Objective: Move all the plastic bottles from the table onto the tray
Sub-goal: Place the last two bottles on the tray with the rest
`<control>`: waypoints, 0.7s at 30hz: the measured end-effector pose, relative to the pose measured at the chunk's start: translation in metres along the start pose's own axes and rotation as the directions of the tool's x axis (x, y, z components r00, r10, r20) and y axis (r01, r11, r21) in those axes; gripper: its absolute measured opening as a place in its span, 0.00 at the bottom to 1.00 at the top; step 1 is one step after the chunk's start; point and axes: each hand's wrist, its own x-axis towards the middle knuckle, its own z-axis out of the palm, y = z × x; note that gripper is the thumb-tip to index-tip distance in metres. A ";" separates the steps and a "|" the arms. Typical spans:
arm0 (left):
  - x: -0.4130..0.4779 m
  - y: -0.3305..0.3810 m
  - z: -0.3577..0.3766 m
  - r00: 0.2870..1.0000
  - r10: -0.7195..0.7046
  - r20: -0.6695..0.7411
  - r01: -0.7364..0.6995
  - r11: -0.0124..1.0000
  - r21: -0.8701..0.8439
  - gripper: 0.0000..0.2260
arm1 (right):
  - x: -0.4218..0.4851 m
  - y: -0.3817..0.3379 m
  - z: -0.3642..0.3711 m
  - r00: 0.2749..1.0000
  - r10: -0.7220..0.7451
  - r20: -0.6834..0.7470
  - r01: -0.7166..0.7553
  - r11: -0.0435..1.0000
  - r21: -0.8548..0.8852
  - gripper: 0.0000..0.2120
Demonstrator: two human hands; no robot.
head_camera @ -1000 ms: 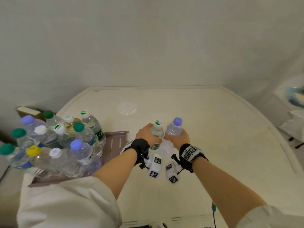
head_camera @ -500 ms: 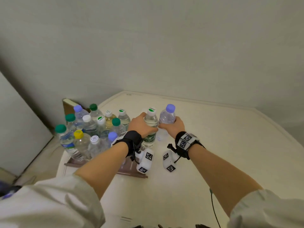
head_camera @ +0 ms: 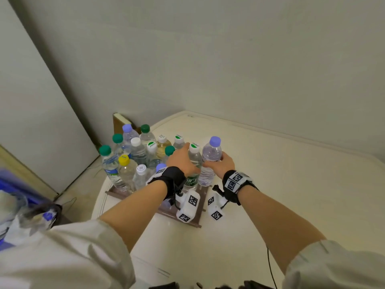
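Held bottles: two clear plastic bottles are held upright and side by side, touching, at the right edge of the tray; whether their bases are set down on it cannot be told.
Left bottle [head_camera: 194, 163]: a white cap with a green mark and a dark green label are seen; it is grasped by the left hand [head_camera: 182, 160], whose grip is wrapped around the upper body.
Right bottle [head_camera: 210, 157]: a lilac cap and a ribbed clear body are seen; it is clasped by the right hand [head_camera: 223, 164] around the middle.
Wrists: black straps with square coded markers are worn on both, and white marked blocks hang beneath them.
Tray [head_camera: 196, 215]: a brown, slatted tray is placed at the left end of the bench, its near corner showing bare.
Bottle cluster [head_camera: 135, 155]: many upright bottles are packed on the tray's left and far parts, with green, white, lilac and yellow caps; one holds a yellowish liquid.
Bench [head_camera: 291, 195]: a cream, smooth surface with a raised rim and a rounded corner is seen, bare to the right of the hands.
Room: plain pale walls are met behind the bench; a light panel [head_camera: 31, 122] leans at the left, and a brown board [head_camera: 119, 124] stands in the corner behind the bottles.
Sleeves: pale fabric is pushed up on both forearms.
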 end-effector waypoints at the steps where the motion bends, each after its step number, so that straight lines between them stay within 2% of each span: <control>1: 0.001 0.001 0.001 1.000 -0.007 0.006 0.007 1.000 -0.008 0.26 | 0.004 0.001 0.001 1.000 0.006 0.012 -0.006 1.000 0.003 0.24; 5: 0.005 -0.002 0.010 0.999 -0.037 0.018 0.038 0.998 -0.057 0.22 | 0.015 0.005 0.006 0.998 0.034 0.053 -0.033 0.999 -0.010 0.24; 12: 0.010 -0.010 0.024 0.999 -0.029 0.032 0.028 0.999 0.041 0.26 | 0.030 0.007 0.016 0.991 0.075 0.113 -0.068 0.996 -0.058 0.21; 15: 0.012 -0.012 0.025 0.999 -0.036 0.023 0.035 0.999 0.033 0.25 | 0.039 0.009 0.024 0.989 0.088 0.117 -0.079 0.993 -0.083 0.22; 21: 0.014 -0.012 0.024 0.999 -0.046 0.008 0.046 0.999 0.000 0.23 | 0.041 0.000 0.032 0.983 0.109 0.151 -0.106 0.994 -0.029 0.17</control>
